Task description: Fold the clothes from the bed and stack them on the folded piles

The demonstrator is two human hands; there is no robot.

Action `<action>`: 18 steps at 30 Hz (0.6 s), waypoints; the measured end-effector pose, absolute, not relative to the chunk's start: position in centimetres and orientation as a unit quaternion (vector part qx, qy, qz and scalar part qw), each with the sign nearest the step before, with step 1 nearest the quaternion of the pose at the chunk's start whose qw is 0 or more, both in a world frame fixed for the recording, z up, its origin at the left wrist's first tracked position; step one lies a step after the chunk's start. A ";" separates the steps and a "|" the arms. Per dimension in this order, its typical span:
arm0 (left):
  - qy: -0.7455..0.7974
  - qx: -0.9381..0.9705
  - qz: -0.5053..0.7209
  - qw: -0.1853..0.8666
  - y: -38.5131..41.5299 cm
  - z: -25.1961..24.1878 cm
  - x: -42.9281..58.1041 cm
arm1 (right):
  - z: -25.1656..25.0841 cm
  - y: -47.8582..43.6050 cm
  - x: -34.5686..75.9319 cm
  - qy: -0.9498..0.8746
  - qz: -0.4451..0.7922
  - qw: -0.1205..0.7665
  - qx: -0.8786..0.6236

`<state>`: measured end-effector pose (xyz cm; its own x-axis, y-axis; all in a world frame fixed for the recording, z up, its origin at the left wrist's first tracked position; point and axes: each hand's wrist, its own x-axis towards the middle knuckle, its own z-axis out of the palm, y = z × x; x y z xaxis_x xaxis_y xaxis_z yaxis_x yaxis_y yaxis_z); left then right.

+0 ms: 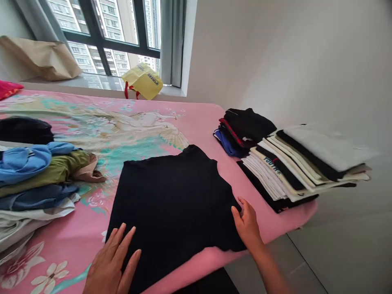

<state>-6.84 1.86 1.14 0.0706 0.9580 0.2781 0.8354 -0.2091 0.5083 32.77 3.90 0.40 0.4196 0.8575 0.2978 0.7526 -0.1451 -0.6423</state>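
Black shirt [171, 200] lies spread on the pink bedsheet [200, 118], centre to lower centre of frame. Left hand [112, 261] loose, fingers apart, at its lower-left edge; right hand [247, 223] unclenched at its right edge, contact unclear. Step looks like flattening; next move probably calls for pinching edges.

Holds the left hand [112, 265] with spread fingers at the near left edge of a flat black cloth garment [171, 200], and the right hand [248, 226] at its right edge. Has underneath a pink flower-printed bedsheet [199, 116]; to the left, a loose heap of blue, olive and white clothes [58, 175]; to the right, a tall stack of folded white, cream and black clothes [288, 163]. Looks toward a dark-framed window [118, 44].
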 end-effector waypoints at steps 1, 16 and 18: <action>0.625 0.736 0.248 0.085 2.3 0.4 -6.5 | -0.2 2.9 34.5 -0.509 0.077 0.368 -0.775; 0.610 0.785 0.102 -0.039 -3.6 -1.8 -8.2 | 0.3 -3.4 34.2 -0.378 0.491 0.333 -0.711; 0.592 0.795 0.119 -0.046 -4.6 -2.7 -9.9 | 0.2 -4.2 33.6 -0.350 0.538 0.342 -0.687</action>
